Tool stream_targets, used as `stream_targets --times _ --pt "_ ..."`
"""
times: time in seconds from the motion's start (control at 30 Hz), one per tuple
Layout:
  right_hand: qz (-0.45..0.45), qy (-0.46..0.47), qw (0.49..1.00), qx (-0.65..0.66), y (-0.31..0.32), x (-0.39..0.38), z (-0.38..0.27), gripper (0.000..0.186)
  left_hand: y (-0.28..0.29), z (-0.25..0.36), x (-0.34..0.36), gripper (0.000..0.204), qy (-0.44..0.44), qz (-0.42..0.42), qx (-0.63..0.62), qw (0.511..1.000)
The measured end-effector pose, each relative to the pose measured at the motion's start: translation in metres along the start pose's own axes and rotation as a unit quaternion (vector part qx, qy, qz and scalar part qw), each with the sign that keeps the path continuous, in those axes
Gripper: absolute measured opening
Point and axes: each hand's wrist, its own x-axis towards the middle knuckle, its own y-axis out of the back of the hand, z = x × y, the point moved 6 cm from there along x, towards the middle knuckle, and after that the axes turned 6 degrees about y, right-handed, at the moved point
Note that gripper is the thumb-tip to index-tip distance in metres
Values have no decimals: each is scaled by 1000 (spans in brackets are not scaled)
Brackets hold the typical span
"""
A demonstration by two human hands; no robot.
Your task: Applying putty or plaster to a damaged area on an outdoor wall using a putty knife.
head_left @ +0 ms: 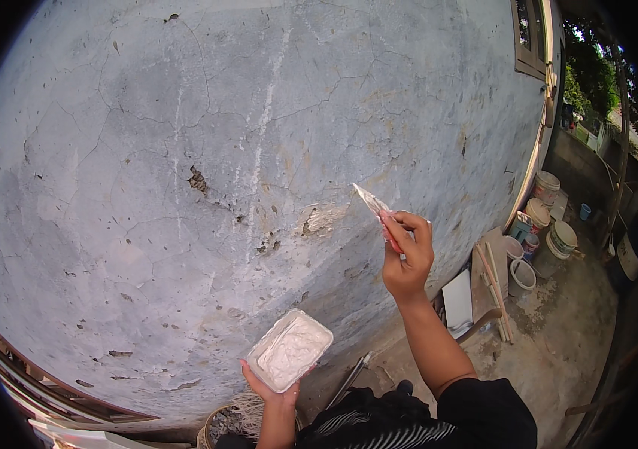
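Observation:
My left hand (pixel 272 388) grips a white rectangular tub (pixel 264 362) from below, low in front of the wall. Thick whitish filler paste (pixel 293 350) fills much of the tub. Up and to the right, my right hand (pixel 409 254) is closed round the red handle of a putty knife (pixel 370 200). Paste coats its blade, which points up and left toward the wall (pixel 319 90). Left of the blade is a rough patch of pale filler (pixel 322 220). Further left the grey-blue plaster has a broken hole (pixel 198 179) and many fine cracks. Whether the blade touches the wall I cannot tell.
Several paint buckets (pixel 561 238) stand along the wall at the right, near leaning boards and wooden sticks (pixel 493 280). A basket (pixel 222 425) of debris sits by my left forearm. A window frame (pixel 530 37) is at upper right. Concrete floor (pixel 551 337) lies on the right.

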Motion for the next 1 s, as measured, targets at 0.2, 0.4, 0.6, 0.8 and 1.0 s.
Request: stream_targets --times 0.2,0.4,0.6,0.8,1.0 --pt "-93 181 970 -132 -52 -33 -1 61 1 -2 1 102 3 16 0 1000" --pt "-139 160 964 -164 -55 -69 13 61 5 3 -3 102 -8 3 -10 1000" --pt "-200 153 953 -166 -31 -92 25 59 4 3 0 102 -7 17 -2 1000" --pt "-210 27 977 -14 -1 -75 29 47 5 3 2 102 -6 29 -22 999" --pt "-27 -348 868 354 -14 -55 53 18 6 -2 9 102 11 -7 -36 999"
